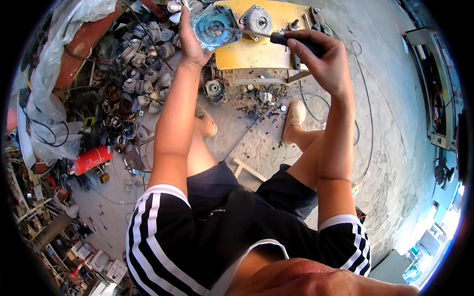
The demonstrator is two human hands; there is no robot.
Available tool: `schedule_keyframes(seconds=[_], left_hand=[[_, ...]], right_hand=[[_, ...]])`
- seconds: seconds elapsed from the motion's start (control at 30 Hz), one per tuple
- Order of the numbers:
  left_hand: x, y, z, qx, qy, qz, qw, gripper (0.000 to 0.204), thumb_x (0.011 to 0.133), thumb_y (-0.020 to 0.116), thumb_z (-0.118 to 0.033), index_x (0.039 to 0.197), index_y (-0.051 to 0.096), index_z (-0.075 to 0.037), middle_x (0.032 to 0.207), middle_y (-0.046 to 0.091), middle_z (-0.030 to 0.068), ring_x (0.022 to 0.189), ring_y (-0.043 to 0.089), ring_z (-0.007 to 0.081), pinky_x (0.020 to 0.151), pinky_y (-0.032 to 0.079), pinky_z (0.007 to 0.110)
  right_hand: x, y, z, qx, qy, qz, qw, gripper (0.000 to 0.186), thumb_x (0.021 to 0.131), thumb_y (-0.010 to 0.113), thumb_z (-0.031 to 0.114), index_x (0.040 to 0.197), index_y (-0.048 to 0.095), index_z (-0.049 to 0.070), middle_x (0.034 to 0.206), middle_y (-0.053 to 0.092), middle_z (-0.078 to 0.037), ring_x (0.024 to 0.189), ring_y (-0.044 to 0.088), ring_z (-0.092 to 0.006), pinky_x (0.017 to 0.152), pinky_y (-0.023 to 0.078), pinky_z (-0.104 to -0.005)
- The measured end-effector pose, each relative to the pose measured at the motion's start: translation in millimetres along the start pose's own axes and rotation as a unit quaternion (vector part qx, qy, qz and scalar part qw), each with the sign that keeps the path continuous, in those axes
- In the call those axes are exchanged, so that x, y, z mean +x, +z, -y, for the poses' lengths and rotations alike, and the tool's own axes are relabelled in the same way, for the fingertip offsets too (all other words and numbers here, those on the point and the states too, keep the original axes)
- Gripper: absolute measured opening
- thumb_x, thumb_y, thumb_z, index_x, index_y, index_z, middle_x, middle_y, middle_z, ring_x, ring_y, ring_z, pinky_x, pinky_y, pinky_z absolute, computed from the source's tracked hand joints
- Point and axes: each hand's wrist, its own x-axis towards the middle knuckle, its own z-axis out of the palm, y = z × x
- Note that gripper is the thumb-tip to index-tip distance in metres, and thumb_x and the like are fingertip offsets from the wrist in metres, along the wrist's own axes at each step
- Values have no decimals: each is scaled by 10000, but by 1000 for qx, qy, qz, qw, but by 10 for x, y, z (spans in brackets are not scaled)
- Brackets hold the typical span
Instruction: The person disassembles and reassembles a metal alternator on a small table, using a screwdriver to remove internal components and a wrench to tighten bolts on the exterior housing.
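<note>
My left hand (194, 47) grips a square metal motor end cover (216, 28) by its left side, its bluish hollow face turned up over the yellow bench's left edge. In my right hand (321, 59) is a screwdriver (279, 38) with a black handle. Its long thin shaft points left, and the tip reaches the round seat at the middle of the cover. Just behind the shaft, a round silver motor part (256, 21) with a central hub lies on the yellow bench (237, 58). The fingers under the cover are mostly hidden.
Heaped motors and metal parts (143, 64) cover the floor at left, with a red cylinder (92, 160) nearer me. A round motor housing (215, 90) stands below the bench. Small tools lie on the bench's right side. A cable (369, 113) trails along the floor at right.
</note>
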Motion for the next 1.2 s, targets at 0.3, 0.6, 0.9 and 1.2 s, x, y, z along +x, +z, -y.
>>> schedule_keyframes(seconds=[0.3, 0.6, 0.9, 1.2], left_hand=[[95, 128, -23, 13, 70, -123, 990, 558, 1003, 361, -526, 1193, 595, -56, 1038, 681, 79, 915, 674, 217, 815, 564, 372], [12, -23, 18, 113, 31, -78, 990, 687, 976, 328, -608, 1253, 538, -15, 1123, 652, 112, 1005, 652, 231, 879, 543, 377], [-125, 28, 119, 171, 14, -35, 984, 806, 955, 296, -678, 1301, 489, 23, 1190, 630, 139, 1080, 631, 236, 936, 521, 373], [-612, 323, 300, 238, 42, -15, 970, 756, 985, 266, -636, 1198, 566, 24, 1139, 632, 112, 1028, 616, 193, 908, 490, 313]], right_hand=[[13, 6, 82, 0, -15, -26, 1000, 203, 897, 708, 168, 1049, 727, 35, 742, 611, 47, 669, 484, -27, 579, 384, -193], [-8, 56, 106, -65, -45, -25, 997, 198, 870, 714, 166, 1001, 719, 17, 667, 617, 3, 603, 505, -44, 546, 420, -220], [-121, -110, 315, -127, -52, -34, 990, 191, 887, 701, 118, 1039, 711, 2, 735, 628, 1, 654, 494, -35, 575, 412, -193], [-454, -721, 371, -153, -123, 10, 980, 199, 914, 670, 106, 1070, 687, -16, 911, 708, -66, 808, 617, -71, 719, 508, -228]])
